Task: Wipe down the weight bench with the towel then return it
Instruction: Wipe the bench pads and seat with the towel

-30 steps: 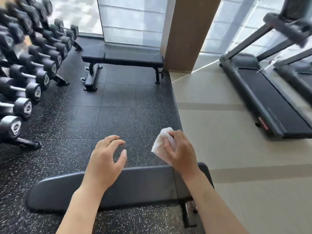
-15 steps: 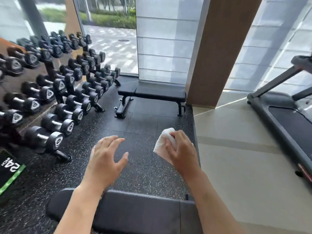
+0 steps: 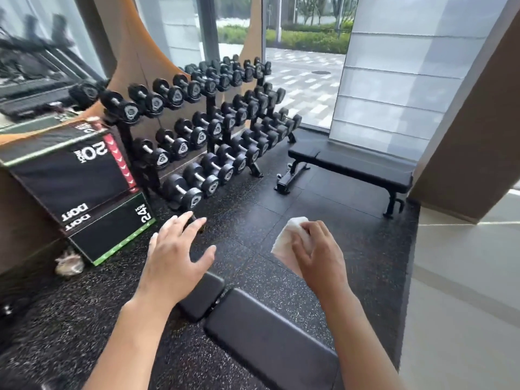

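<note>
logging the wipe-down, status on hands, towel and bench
Left hand open, holding nothing. Right hand grips crumpled white towel above floor. Black padded weight bench below, not touched. Nothing in the way.

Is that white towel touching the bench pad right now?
Apart. In the head view the towel, gripped by the right hand, is seen against speckled floor beyond the near bench.
</note>
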